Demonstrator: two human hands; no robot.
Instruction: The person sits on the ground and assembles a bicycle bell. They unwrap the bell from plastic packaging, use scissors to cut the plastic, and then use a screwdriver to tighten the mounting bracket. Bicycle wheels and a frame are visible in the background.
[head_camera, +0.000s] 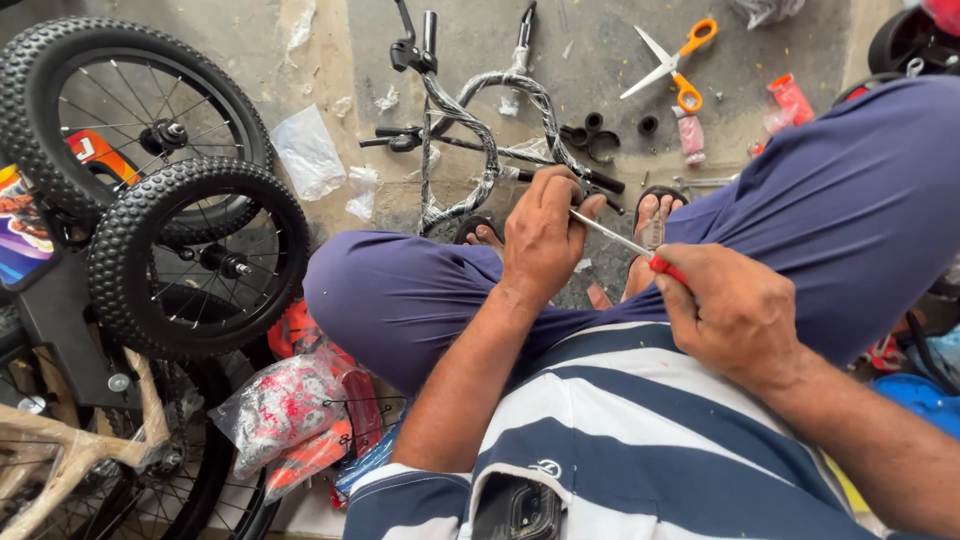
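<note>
1. My right hand (735, 312) is fisted around a screwdriver (640, 252) with a red handle and thin metal shaft, the tip aimed at my left hand.
2. My left hand (542, 238) is clamped on a small dark part by the wrapped handlebar (480, 140), over my knees.
3. Orange scissors (672, 62) lie on the floor beyond.
4. Two knobby wheels (150, 160) stacked left, bagged parts (285, 405) below.
5. My left knuckles hide the tip.

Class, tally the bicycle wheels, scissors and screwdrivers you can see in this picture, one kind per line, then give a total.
Bicycle wheels: 3 (upper, middle, lower, partly cut off)
Scissors: 1
Screwdriver: 1
Total: 5
</note>
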